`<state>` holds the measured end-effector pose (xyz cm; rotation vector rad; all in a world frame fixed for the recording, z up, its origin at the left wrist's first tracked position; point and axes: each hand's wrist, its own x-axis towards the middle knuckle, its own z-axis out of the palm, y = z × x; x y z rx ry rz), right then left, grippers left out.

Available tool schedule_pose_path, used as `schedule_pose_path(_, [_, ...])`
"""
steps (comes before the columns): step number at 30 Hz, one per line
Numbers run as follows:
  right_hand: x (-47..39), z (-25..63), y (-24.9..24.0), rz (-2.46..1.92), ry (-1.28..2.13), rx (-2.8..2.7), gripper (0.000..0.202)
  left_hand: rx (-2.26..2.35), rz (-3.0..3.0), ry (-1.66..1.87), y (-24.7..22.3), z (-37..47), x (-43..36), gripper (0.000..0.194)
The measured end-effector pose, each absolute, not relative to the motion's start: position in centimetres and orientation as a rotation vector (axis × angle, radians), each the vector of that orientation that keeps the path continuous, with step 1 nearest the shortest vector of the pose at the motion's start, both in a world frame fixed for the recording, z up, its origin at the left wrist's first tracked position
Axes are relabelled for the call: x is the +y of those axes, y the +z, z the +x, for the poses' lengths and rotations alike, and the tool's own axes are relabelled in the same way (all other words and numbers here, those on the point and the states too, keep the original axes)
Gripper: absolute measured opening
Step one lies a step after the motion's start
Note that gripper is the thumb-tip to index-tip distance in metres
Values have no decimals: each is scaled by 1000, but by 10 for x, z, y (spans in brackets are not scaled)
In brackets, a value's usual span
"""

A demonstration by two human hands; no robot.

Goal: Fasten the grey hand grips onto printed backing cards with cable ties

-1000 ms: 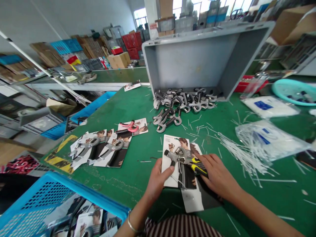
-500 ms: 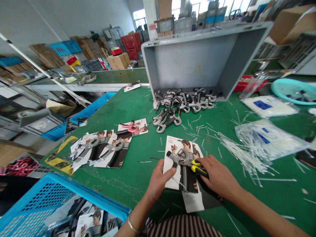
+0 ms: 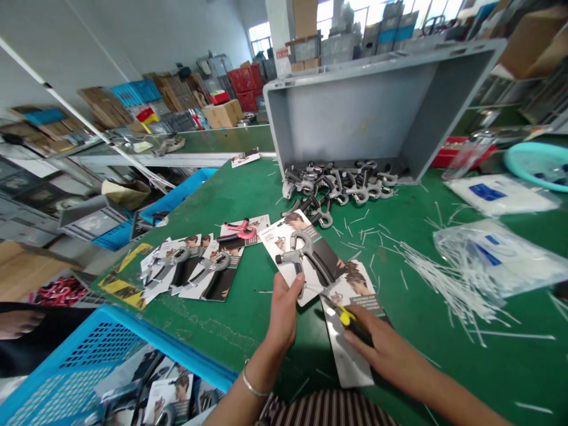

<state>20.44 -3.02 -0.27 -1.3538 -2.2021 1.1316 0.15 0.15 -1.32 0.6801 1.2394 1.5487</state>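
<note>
My left hand is closed on the lower edge of a printed backing card, thumb on top. A grey and black hand grip strengthener lies on that card, which is lifted and tilted. In my right hand is a pair of cutting pliers with yellow and black handles. The pliers' jaws reach the card's lower right edge, at a thin white cable tie near the grip's handle. Whether the jaws have closed on the tie cannot be made out. Beneath the pliers lies another backing card on the table.
Carded grips and a pink grip lie left. Loose grips spill from a tipped grey crate. White cable ties and plastic bags lie right. A blue basket stands front left; another person's hand is beyond.
My left hand has raised and turned the card with its grip, tilting it up to the left. The pliers have moved down from the grip's spring area to the card's lower edge.
</note>
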Motion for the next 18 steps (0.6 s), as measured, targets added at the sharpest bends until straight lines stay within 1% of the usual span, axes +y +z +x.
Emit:
schedule_pose_path(3, [-24, 199, -23, -1488, 888, -2147, 46, 1196, 675, 1559, -7, 9, -1, 36])
schedule_pose_path(7, [-26, 188, -28, -1516, 731, -2137, 47, 1182, 640, 1558, -9, 19, -5, 37])
schedule_pose_path(14, [-32, 179, -25, -1553, 783, -2098, 46, 1183, 628, 1568, -10, 20, -7, 37])
schedule_pose_path(18, [-31, 179, -29, -1564, 895, -2028, 38, 1195, 627, 1571, -17, 20, -8, 36])
